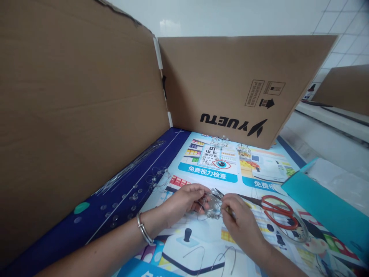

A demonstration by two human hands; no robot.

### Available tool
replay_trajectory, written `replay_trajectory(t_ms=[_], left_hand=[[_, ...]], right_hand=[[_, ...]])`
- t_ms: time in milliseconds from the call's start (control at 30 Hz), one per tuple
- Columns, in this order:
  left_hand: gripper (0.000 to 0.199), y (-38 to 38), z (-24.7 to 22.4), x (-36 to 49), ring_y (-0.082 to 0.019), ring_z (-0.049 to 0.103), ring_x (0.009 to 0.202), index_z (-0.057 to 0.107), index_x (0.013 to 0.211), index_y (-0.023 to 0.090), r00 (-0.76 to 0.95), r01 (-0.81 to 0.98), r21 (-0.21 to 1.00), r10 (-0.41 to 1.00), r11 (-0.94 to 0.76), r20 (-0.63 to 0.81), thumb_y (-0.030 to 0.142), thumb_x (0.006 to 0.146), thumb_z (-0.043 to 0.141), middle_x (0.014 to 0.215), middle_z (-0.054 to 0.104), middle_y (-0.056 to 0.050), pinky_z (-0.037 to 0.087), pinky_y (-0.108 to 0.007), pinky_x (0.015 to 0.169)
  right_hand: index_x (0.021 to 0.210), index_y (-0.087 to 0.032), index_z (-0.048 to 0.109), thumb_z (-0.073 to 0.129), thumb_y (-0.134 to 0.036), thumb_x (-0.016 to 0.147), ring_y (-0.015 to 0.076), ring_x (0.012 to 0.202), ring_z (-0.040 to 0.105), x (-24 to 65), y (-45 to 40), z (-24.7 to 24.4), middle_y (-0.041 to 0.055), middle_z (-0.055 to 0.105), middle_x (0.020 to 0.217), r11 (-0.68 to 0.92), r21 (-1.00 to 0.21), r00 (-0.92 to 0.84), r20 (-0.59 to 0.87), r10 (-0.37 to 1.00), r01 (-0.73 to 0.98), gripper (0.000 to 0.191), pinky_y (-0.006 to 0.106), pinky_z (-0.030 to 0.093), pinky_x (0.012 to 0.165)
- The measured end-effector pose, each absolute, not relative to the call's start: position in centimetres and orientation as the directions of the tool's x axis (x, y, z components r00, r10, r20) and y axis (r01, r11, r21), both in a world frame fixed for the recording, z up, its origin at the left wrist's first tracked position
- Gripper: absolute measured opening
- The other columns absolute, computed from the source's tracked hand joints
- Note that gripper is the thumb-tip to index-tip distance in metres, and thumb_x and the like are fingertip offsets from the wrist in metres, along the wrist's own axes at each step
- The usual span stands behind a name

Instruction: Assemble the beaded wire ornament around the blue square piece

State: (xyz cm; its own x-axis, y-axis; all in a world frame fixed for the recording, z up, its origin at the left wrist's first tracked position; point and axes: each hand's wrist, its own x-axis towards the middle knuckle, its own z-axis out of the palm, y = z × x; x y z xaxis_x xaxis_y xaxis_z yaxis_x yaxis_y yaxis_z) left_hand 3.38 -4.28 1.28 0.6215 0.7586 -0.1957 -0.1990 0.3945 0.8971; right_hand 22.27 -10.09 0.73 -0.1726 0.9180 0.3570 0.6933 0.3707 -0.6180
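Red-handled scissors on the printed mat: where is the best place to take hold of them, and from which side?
Take the red-handled scissors by their red finger loops, coming from the right and above. The loops lie on the printed mat clear of the right hand, while the dark blades point left toward the clear plastic piece in the left hand.

Clear wired cluster [213,206] half hidden between the left hand [184,202] and right hand [240,219]

Whatever is pinched by the right fingertips is too small to tell. The blades of the red-handled scissors [272,199] are partly hidden behind the right hand. Both forearms are cut off by the bottom edge, the teal folder [325,207] by the right edge. The far heaps [220,142] are too small to make out.
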Motion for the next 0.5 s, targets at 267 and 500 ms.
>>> replay_trajectory(t_ms=[267, 500], left_hand=[[0.024, -4.35, 1.76, 3.15, -0.014, 0.059, 0.071, 0.057, 0.096, 0.014, 0.623, -0.182, 0.907, 0.758, 0.381, -0.194, 0.033, 0.082, 0.051, 0.085, 0.061, -0.008, 0.045, -0.027, 0.062], [0.018, -4.28, 1.16, 3.29, -0.014, 0.059, 0.071, 0.057, 0.095, 0.014, 0.627, -0.184, 0.907, 0.756, 0.379, -0.189, 0.025, 0.081, 0.053, 0.084, 0.059, -0.006, 0.044, -0.026, 0.060]], right_hand=[[0.077, -0.021, 0.047, 0.042, -0.008, 0.076, 0.0176, 0.086, 0.050, 22.41, -10.21, 0.58, 0.0044, 0.051, 0.091, 0.374, -0.632, -0.187, 0.344, 0.920, 0.678, 0.014, 0.029, 0.043, 0.073], [0.087, -0.021, 0.046, 0.045, -0.018, 0.079, 0.0182, 0.081, 0.050, 22.53, -10.43, 0.97, 0.0041, 0.051, 0.087, 0.358, -0.617, -0.178, 0.335, 0.925, 0.700, 0.009, 0.031, 0.042, 0.072]])
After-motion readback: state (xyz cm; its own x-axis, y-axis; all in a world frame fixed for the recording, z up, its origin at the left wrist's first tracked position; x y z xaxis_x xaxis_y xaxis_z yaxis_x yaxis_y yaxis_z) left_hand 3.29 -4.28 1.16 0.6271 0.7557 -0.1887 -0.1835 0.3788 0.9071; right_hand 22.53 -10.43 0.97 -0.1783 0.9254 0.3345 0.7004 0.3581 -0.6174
